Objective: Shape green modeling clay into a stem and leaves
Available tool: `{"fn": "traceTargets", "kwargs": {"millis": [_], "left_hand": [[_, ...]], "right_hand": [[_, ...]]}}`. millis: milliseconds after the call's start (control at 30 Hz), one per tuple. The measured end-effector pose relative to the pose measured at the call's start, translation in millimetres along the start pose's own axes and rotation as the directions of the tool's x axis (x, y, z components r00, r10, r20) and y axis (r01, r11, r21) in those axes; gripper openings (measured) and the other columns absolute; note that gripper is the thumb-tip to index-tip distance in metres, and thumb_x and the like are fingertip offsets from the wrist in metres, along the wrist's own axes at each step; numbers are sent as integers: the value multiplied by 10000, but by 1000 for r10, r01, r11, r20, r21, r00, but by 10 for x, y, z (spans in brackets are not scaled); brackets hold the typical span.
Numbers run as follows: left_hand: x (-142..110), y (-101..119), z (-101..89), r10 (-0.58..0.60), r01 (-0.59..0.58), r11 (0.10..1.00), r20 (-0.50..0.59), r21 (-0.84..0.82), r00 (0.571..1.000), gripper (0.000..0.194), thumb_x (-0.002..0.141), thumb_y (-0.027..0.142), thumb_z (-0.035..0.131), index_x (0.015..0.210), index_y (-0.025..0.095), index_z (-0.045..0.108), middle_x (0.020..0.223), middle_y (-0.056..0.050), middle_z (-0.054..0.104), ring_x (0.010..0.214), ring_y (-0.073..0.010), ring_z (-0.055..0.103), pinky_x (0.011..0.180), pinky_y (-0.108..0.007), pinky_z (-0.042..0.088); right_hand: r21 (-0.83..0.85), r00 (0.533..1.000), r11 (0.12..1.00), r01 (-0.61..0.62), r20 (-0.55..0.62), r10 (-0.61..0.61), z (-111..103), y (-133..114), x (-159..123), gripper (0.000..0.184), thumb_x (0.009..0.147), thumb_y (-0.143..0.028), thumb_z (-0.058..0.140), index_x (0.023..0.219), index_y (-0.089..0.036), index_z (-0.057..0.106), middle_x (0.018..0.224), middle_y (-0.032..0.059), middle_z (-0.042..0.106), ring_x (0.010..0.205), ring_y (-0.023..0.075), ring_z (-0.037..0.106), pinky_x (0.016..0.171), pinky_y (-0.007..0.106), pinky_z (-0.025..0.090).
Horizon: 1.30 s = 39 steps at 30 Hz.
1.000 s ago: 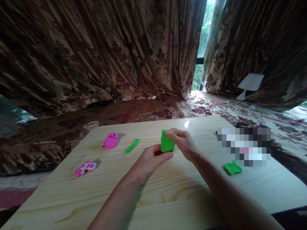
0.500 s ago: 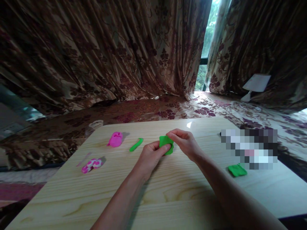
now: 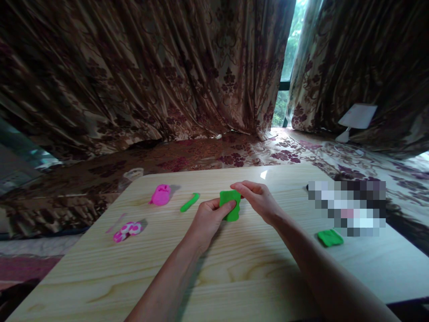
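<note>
A flat, wavy-edged sheet of green modelling clay is held up over the table in my left hand, thumb pressed across its face. My right hand has its fingertips at the sheet's upper right corner, fingers closed together; whether they pinch the edge is hard to see. Left of my hands lies a thin green clay roll. Farther left is a pink clay shape, with a pink-and-white clay piece nearer me. A second flat green clay piece rests to the right, beyond my right forearm.
Everything lies on a pale wood-grain table. A thin pinkish stick is at the left, a clear container by the back left corner. Pixelated items sit at the right. Behind are a white lamp and patterned curtains.
The green clay sheet has turned more upright and shifted slightly left with my left hand. More of its lower part now shows. My right fingertips stay near its upper right corner.
</note>
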<state>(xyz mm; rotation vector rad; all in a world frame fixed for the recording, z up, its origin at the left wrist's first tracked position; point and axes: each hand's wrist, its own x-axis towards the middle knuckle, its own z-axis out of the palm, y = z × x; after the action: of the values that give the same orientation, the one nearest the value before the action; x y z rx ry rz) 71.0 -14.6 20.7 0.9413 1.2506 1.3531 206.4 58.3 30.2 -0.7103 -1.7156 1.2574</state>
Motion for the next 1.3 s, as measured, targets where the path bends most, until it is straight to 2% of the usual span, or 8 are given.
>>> {"fn": "traceTargets", "kwargs": {"millis": [100,200,300,467,633,933,1067,1300], "left_hand": [[-4,-5,3,-4,4,1000,22,12,1000,255,670,352,720,820,146,734,704,-36,690,618,-111,567,624,-224,410],[-2,2,10,-10,10,1000,29,-19,1000,262,664,335,729,845,145,732,741,-39,700,651,-112,578,643,-217,421],[13,22,9,-16,10,993,-51,-118,999,280,659,331,733,879,157,723,784,-37,706,689,-117,594,674,-220,445],[25,47,-10,6,-44,974,-166,-223,986,283,616,265,763,870,149,712,761,-30,693,667,-120,599,676,-244,479],[9,29,-8,9,-44,971,-150,-236,989,249,634,269,753,846,150,702,762,-22,681,681,-117,595,670,-242,488],[24,47,7,79,-112,974,-170,-197,982,255,661,276,735,873,148,672,802,-13,665,730,-121,596,709,-251,495],[3,60,15,84,-111,977,-151,-182,985,254,662,285,731,856,133,667,809,-23,663,731,-125,593,713,-258,496],[6,51,14,88,-103,985,-115,-141,990,248,674,288,722,867,141,671,794,-17,659,728,-123,591,703,-249,493]], "right_hand": [[-39,999,999,24,28,-23,15,-5,-7,208,763,-347,609,760,-153,685,741,15,630,728,144,548,667,254,419],[-1,1000,1000,5,-17,-5,25,-1,0,255,800,-378,560,777,-157,686,746,15,627,738,143,549,671,252,421],[58,998,997,-55,-38,57,24,17,17,320,831,-423,505,873,-164,688,775,17,633,754,145,552,666,253,425],[-10,997,997,-72,35,72,37,57,17,263,785,-395,581,785,-146,665,684,-4,595,645,114,502,593,231,387],[5,995,998,-67,77,67,56,77,-2,228,773,-353,593,789,-134,654,696,2,599,632,108,495,589,231,383],[11,998,999,-54,46,53,81,43,-6,247,774,-372,583,766,-135,651,667,-6,581,601,103,475,561,227,370],[17,999,999,-49,-20,50,93,31,-14,245,788,-362,561,731,-136,637,626,-16,546,575,96,456,534,220,352],[33,998,999,-33,-60,35,101,20,-9,240,781,-366,576,716,-142,631,635,-13,551,588,100,471,532,214,363]]}}
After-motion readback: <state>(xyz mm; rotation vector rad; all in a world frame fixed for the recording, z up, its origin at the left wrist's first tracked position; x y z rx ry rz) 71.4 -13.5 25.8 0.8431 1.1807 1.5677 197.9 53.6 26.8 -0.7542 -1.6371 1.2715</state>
